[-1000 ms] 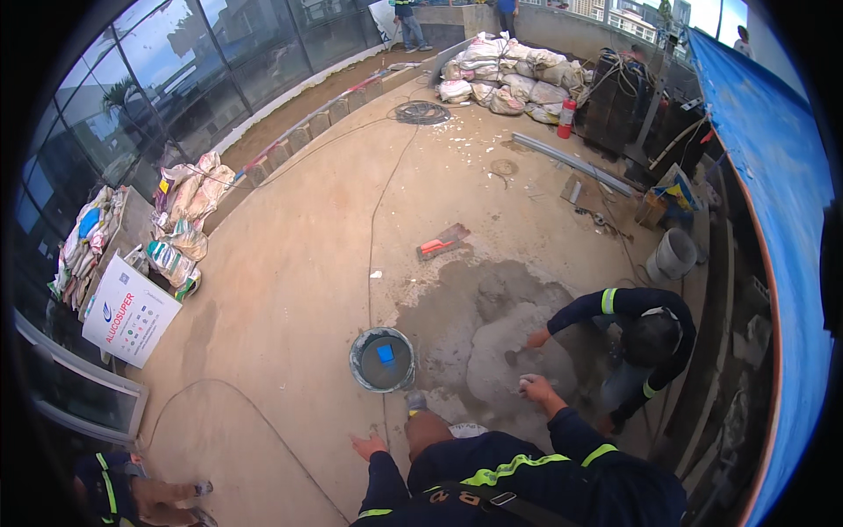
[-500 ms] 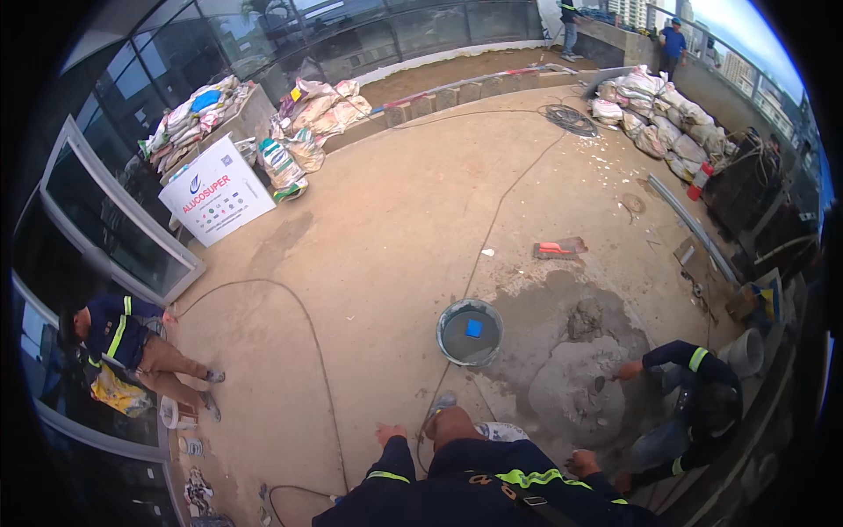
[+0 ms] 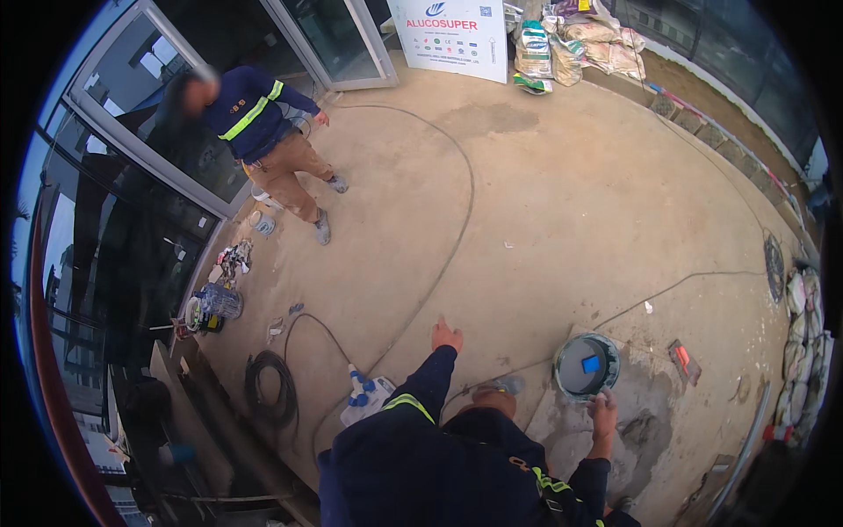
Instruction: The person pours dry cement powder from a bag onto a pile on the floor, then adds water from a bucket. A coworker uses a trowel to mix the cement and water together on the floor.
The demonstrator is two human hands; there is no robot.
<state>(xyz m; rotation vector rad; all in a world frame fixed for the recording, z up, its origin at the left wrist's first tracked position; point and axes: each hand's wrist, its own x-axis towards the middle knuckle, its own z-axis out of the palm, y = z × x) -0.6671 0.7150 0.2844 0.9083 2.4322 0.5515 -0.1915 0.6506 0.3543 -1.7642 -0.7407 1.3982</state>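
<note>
My right hand (image 3: 604, 414) nears a grey plastic bucket (image 3: 586, 364) (dull, mortar-smeared) on rough matt concrete floor (image 3: 544, 228), darker where wet.

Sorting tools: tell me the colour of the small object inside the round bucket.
Blue, inside the grey bucket; the head view shows it.

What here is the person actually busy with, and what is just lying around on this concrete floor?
In hand:
- right hand, beside the round bucket of grey mix
- wet grey patch on the floor
- left hand, raised, fingers empty

Lying about:
- coiled black cable
- white sign board
- stacked sacks
- red tool
</note>
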